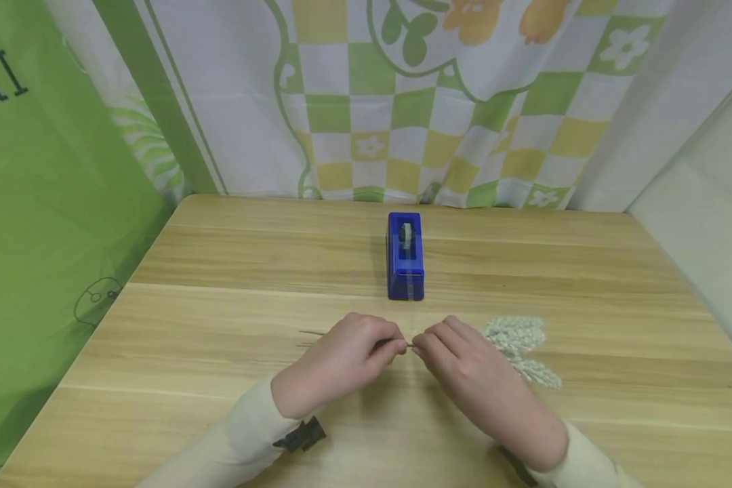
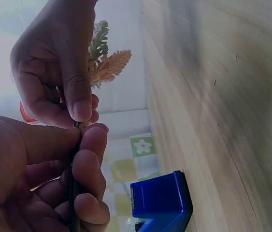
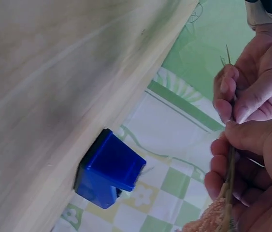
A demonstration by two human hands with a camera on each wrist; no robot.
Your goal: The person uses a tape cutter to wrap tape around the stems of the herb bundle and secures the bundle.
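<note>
My left hand [image 1: 348,352] pinches thin dark stems between thumb and fingers, and the bare stem ends [image 1: 312,332] stick out to its left. Close beside it, my right hand [image 1: 472,379] grips the same stems nearer their heads. The stems belong to wheat-like sprigs, whose pale, fluffy heads [image 1: 515,335] show beyond the right hand. In the left wrist view one head [image 2: 110,66] looks orange-pink and another [image 2: 98,41] green. Between the two sets of fingertips a short piece of stem [image 3: 232,116] is visible. Most of the stems' length is hidden inside the hands.
A blue tape dispenser [image 1: 405,288] with a roll of clear tape stands on the wooden table [image 1: 250,257], just beyond the hands. Behind the table hangs a checked curtain [image 1: 372,122]. A green cloth [image 1: 55,203] hangs on the left.
</note>
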